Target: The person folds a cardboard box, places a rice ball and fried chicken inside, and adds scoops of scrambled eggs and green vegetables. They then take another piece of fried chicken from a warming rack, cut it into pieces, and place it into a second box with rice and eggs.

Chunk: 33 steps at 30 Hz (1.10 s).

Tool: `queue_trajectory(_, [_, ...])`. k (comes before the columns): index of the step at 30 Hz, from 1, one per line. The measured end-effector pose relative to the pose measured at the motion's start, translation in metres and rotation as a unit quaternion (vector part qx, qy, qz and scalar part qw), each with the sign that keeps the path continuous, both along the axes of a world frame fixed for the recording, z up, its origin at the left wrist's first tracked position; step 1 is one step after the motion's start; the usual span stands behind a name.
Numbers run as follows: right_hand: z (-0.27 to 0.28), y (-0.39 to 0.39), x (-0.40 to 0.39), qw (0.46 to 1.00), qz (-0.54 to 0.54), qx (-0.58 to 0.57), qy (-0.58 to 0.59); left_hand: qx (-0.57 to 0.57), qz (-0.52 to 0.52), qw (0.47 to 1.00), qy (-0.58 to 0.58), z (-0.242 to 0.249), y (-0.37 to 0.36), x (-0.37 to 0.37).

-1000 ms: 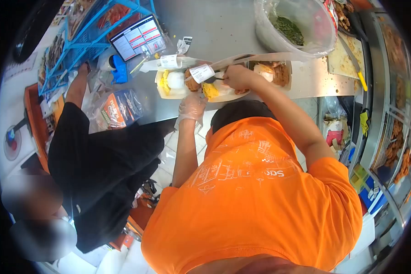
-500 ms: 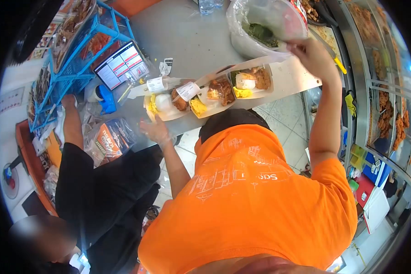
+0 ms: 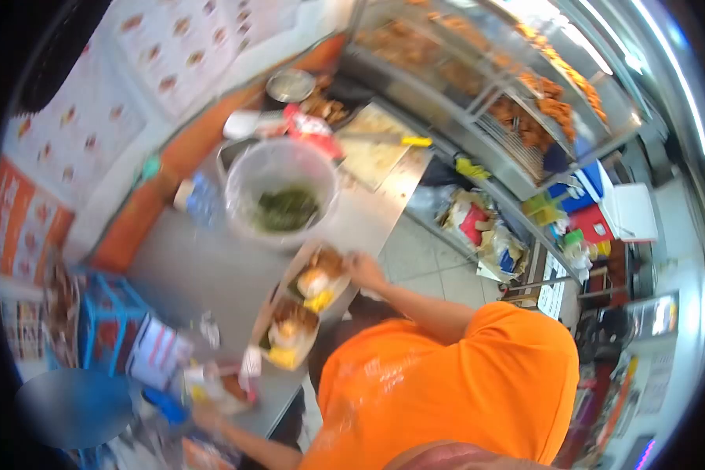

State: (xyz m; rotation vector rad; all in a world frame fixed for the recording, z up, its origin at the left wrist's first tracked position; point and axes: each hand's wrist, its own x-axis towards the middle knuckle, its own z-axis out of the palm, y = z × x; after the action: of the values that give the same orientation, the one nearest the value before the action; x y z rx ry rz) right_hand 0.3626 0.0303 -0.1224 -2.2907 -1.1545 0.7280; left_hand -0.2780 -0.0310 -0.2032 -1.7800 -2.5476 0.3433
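My right hand (image 3: 366, 272) is at the far end of an open paper food box (image 3: 319, 280), its fingers drawn in against the box edge. Fried chicken, a white mound that looks like rice, and something yellow fill that box. A second open box (image 3: 292, 333) with similar food adjoins it. My left hand (image 3: 209, 419), smeared by motion, is beside a blurred box (image 3: 221, 388) at the lower left; its fingers cannot be made out. White labels (image 3: 251, 362) show by the boxes. Beyond them stands a clear plastic tub (image 3: 282, 188) with green leaves (image 3: 287, 207) inside.
A knife with a yellow handle (image 3: 416, 142) lies on a cutting board (image 3: 374, 145). Water bottles (image 3: 202, 200) stand behind the tub. A tablet (image 3: 157, 352) and a blue basket (image 3: 110, 321) are at the left. A glass cabinet (image 3: 478, 86) holds fried food.
The view has swung round toward the cabinet and wall. My right hand has moved from the tub's rim to the end of the food box. My left hand is still near the labelled boxes.
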Motion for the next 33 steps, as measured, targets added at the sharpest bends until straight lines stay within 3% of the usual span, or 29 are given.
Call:
queue_trajectory(1, [0.005, -0.011, -0.007, 0.996, 0.053, 0.028, 0.069, -0.176, 0.140, 0.970, -0.092, 0.133, 0.029, 0.077])
queue_trajectory(2, [-0.014, -0.017, -0.012, 0.997, 0.047, 0.066, 0.012, -0.196, 0.122, 0.966, -0.114, 0.140, 0.034, 0.083])
queue_trajectory(4, [-0.035, -0.019, -0.018, 0.993, 0.034, 0.107, -0.042, -0.171, -0.090, 0.957, -0.217, 0.104, 0.066, 0.121])
queue_trajectory(7, [-0.011, -0.018, -0.018, 0.989, 0.108, 0.010, 0.103, -0.115, -0.480, 0.803, -0.334, 0.055, 0.138, 0.253])
queue_trajectory(8, [0.001, -0.018, -0.022, 0.982, 0.127, -0.030, 0.140, -0.079, -0.530, 0.766, -0.354, 0.057, 0.157, 0.282])
queue_trajectory(9, [-0.021, -0.020, -0.025, 0.979, 0.154, -0.020, 0.130, -0.075, -0.522, 0.780, -0.337, 0.065, 0.147, 0.268])
queue_trajectory(11, [-0.011, -0.025, -0.024, 0.956, 0.255, 0.017, 0.144, 0.030, -0.307, 0.842, -0.442, 0.178, 0.149, 0.266])
queue_trajectory(12, [0.011, -0.020, -0.011, 0.923, 0.342, 0.037, 0.174, 0.105, -0.178, 0.815, -0.541, 0.241, 0.138, 0.261])
queue_trajectory(14, [0.053, 0.028, 0.041, 0.740, 0.635, -0.152, 0.161, 0.207, -0.106, 0.738, -0.634, 0.326, 0.129, 0.284])
queue_trajectory(16, [0.084, 0.076, 0.127, 0.697, 0.699, -0.093, 0.133, 0.232, -0.132, 0.690, -0.673, 0.375, 0.143, 0.332])
queue_trajectory(17, [0.180, 0.095, 0.170, 0.774, 0.606, -0.132, 0.127, 0.221, -0.156, 0.673, -0.688, 0.396, 0.152, 0.361])
queue_trajectory(18, [0.237, 0.121, 0.214, 0.832, 0.542, -0.115, 0.026, 0.224, -0.208, 0.660, -0.686, 0.413, 0.176, 0.394])
queue_trajectory(19, [0.285, 0.141, 0.256, 0.941, 0.328, -0.068, 0.056, 0.227, -0.259, 0.645, -0.682, 0.428, 0.198, 0.426])
queue_trajectory(20, [0.376, 0.152, 0.284, 0.852, 0.413, 0.190, -0.260, 0.201, -0.318, 0.629, -0.681, 0.447, 0.222, 0.466])
queue_trajectory(21, [0.422, 0.174, 0.310, 0.810, 0.312, 0.327, -0.373, 0.178, -0.376, 0.607, -0.677, 0.467, 0.247, 0.511])
queue_trajectory(22, [0.480, 0.183, 0.337, 0.883, 0.153, 0.235, -0.377, 0.177, -0.403, 0.580, -0.686, 0.487, 0.265, 0.565])
queue_trajectory(23, [0.516, 0.206, 0.373, 0.842, 0.107, 0.304, -0.433, 0.135, -0.418, 0.548, -0.712, 0.503, 0.291, 0.615])
queue_trajectory(24, [0.538, 0.261, 0.445, 0.615, 0.138, 0.525, -0.572, 0.091, -0.429, 0.516, -0.736, 0.520, 0.316, 0.665])
queue_trajectory(25, [0.574, 0.270, 0.458, 0.719, 0.053, 0.366, -0.589, 0.069, -0.429, 0.485, -0.759, 0.534, 0.343, 0.721])
queue_trajectory(26, [0.588, 0.291, 0.492, 0.516, 0.150, 0.579, -0.613, 0.077, -0.486, 0.458, -0.741, 0.548, 0.374, 0.775])
queue_trajectory(27, [0.604, 0.293, 0.511, 0.588, 0.202, 0.515, -0.590, 0.083, -0.489, 0.426, -0.757, 0.558, 0.403, 0.830])
queue_trajectory(29, [0.619, 0.311, 0.526, 0.761, 0.074, 0.294, -0.574, 0.109, -0.524, 0.366, -0.761, 0.578, 0.457, 0.931])
queue_trajectory(30, [0.619, 0.323, 0.539, 0.757, 0.086, 0.292, -0.578, 0.106, -0.503, 0.350, -0.784, 0.591, 0.464, 0.968])
queue_trajectory(32, [0.618, 0.345, 0.570, 0.676, 0.054, 0.366, -0.637, 0.106, -0.471, 0.307, -0.820, 0.621, 0.481, 1.035])
queue_trajectory(33, [0.619, 0.346, 0.579, 0.671, 0.064, 0.364, -0.642, 0.104, -0.467, 0.280, -0.832, 0.629, 0.488, 1.058])
